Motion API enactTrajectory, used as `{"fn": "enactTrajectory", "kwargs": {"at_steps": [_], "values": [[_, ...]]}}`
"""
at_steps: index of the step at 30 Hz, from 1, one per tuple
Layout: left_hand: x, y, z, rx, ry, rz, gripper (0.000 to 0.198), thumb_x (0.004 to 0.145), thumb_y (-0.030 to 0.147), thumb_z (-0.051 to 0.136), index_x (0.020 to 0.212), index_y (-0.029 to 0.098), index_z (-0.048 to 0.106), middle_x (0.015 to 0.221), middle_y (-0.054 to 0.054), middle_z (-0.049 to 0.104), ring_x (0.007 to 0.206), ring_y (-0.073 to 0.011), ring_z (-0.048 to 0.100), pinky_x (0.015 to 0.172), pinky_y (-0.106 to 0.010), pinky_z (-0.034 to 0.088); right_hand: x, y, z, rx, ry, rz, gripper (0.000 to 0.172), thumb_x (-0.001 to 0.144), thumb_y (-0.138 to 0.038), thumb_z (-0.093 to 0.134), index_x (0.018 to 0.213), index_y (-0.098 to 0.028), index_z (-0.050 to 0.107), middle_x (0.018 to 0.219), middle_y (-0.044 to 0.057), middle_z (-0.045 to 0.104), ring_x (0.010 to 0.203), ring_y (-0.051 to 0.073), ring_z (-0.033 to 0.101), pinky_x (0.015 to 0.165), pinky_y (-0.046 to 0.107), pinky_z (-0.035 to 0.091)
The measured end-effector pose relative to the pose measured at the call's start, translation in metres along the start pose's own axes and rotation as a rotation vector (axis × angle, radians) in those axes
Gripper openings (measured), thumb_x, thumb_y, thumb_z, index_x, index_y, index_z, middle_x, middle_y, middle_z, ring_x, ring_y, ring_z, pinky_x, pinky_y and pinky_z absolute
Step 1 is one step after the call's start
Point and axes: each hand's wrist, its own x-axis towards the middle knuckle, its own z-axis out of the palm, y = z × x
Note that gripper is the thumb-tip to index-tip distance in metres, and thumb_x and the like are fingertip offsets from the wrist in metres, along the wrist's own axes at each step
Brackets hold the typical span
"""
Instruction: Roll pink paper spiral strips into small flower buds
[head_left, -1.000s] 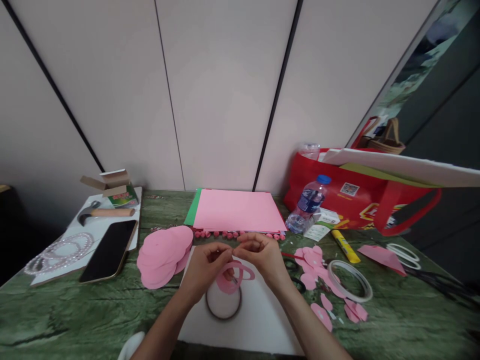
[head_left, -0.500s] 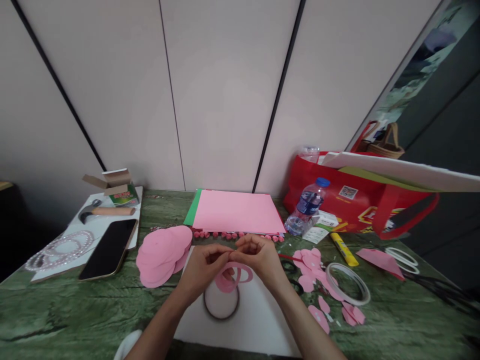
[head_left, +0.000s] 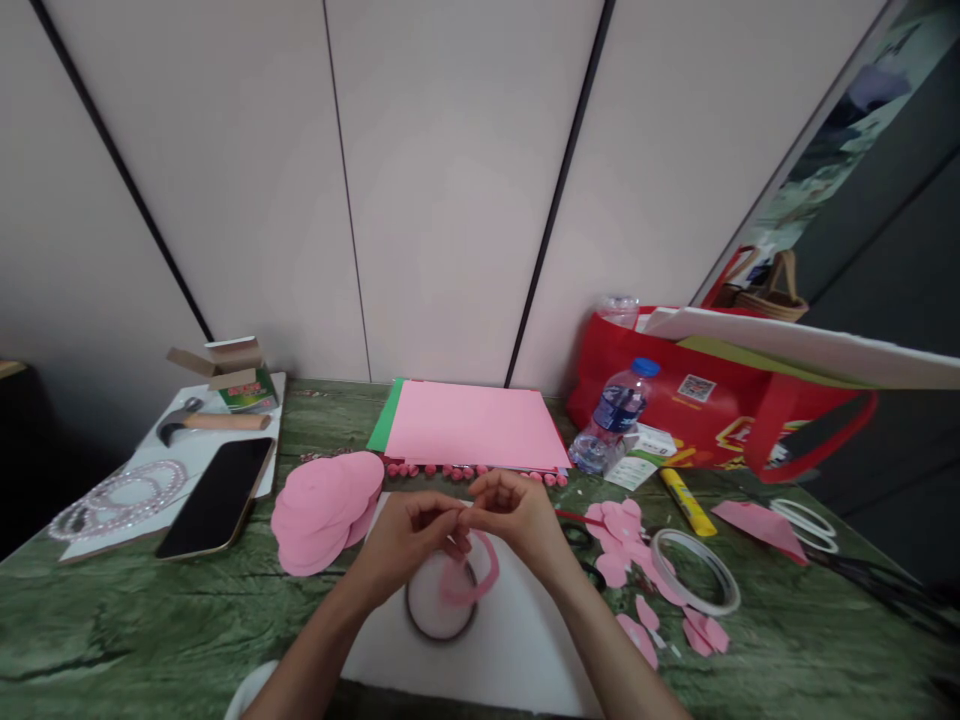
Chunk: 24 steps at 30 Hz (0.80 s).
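My left hand [head_left: 415,530] and my right hand [head_left: 516,512] meet over a white sheet [head_left: 517,650]. The thumb and fingers of each are pinched together at one spot. From this pinch a curling pink paper strip [head_left: 491,572] hangs in a loop, slightly blurred. Its upper end is hidden by the fingers. Under the strip, a thin dark-edged ring [head_left: 409,617] lies on the white sheet. To the left of my left hand is a pile of pink paper circles [head_left: 322,515]. Small pink paper pieces [head_left: 622,525] lie right of my right wrist.
A white tape roll [head_left: 731,585], a yellow glue stick [head_left: 688,503] and white-handled scissors [head_left: 804,525] lie right. Behind stand a plastic bottle [head_left: 615,415] and red bag [head_left: 750,400]. Pink paper sheets [head_left: 480,425] lie ahead. A phone [head_left: 217,500], hammer [head_left: 225,422] and beads [head_left: 112,500] are left.
The pink strip's curl has loosened and shifted, hanging as a more open loop below the fingers. Both hands stay in nearly the same place, with the left fingers slightly moved.
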Motion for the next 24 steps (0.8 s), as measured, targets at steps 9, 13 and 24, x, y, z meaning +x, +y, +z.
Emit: {"fn": "enactTrajectory", "kwargs": {"at_steps": [9,13,24], "values": [[-0.002,0.002,0.004,-0.037,-0.085,0.009,0.017,0.072,0.026,0.059,0.074,0.012,0.067,0.063,-0.005,0.064,0.057,-0.0154,0.061,0.057,-0.028,0.050,-0.001,0.000,-0.001,0.032,-0.122,0.064,0.042,0.040,-0.025,0.081,0.076,-0.018,0.060,0.058,-0.006,0.053,0.051,0.008,0.047,0.047,0.019,0.037],[-0.002,0.002,0.006,0.110,-0.099,0.093,0.013,0.071,0.023,0.060,0.071,0.014,0.069,0.063,-0.004,0.065,0.058,-0.0143,0.060,0.055,-0.023,0.047,-0.002,-0.001,0.000,0.001,-0.165,0.083,0.046,0.040,-0.022,0.081,0.081,-0.018,0.062,0.063,-0.006,0.053,0.056,0.009,0.050,0.052,0.020,0.038],[-0.002,-0.008,0.014,0.375,0.010,0.260,0.018,0.073,0.022,0.055,0.065,0.020,0.071,0.063,-0.003,0.069,0.061,-0.0166,0.060,0.060,-0.025,0.045,-0.003,0.002,-0.006,0.185,-0.380,0.337,0.059,0.038,-0.016,0.081,0.094,-0.019,0.060,0.075,0.000,0.064,0.070,0.016,0.061,0.061,0.027,0.047]]}}
